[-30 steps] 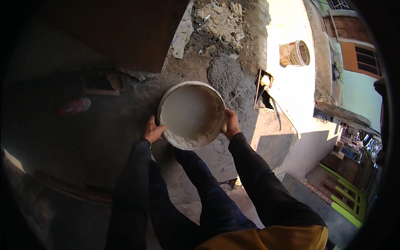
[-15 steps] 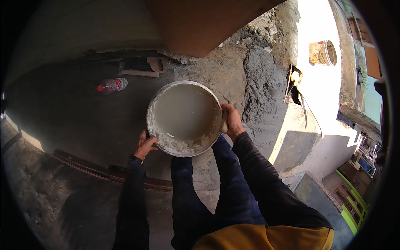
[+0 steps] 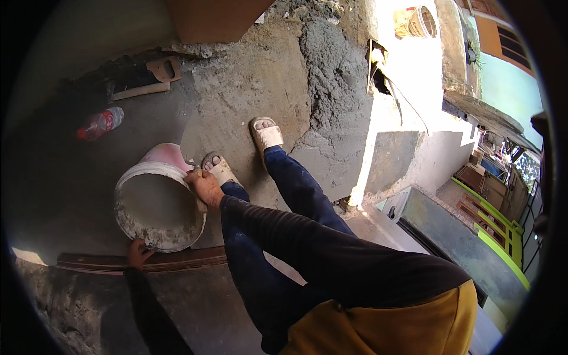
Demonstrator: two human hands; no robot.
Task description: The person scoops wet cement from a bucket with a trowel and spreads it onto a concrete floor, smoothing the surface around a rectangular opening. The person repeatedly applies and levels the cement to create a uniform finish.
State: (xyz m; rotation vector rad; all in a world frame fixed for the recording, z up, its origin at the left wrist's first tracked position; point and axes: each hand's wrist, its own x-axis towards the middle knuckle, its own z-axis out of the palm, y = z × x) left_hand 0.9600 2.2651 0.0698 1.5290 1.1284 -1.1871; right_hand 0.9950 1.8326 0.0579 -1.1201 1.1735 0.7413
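Note:
A dirty white bucket (image 3: 195,228) hangs in front of me at the left, partly full of cloudy grey liquid, with dried mortar crusted on its rim and inner wall. My right hand (image 3: 206,188) is closed at its right side, where the handle meets the rim. Against the near lower edge my left hand (image 3: 138,254) presses with curled fingers; part of that hand is hidden in shadow. Past the far rim a curved pink-and-white surface shows; I cannot tell whether it belongs to the bucket.
A clear plastic bottle (image 3: 100,123) with red cap lies on the smooth grey floor, near a handsaw (image 3: 163,70) and a wooden strip (image 3: 141,90). Wet mortar (image 3: 334,65) spreads ahead. Another bucket (image 3: 408,22) lies in sunlight. Dark boards (image 3: 100,262) run along the near floor.
Both hands have carried the bucket left, and the view has turned right. My sandalled feet have come into sight.

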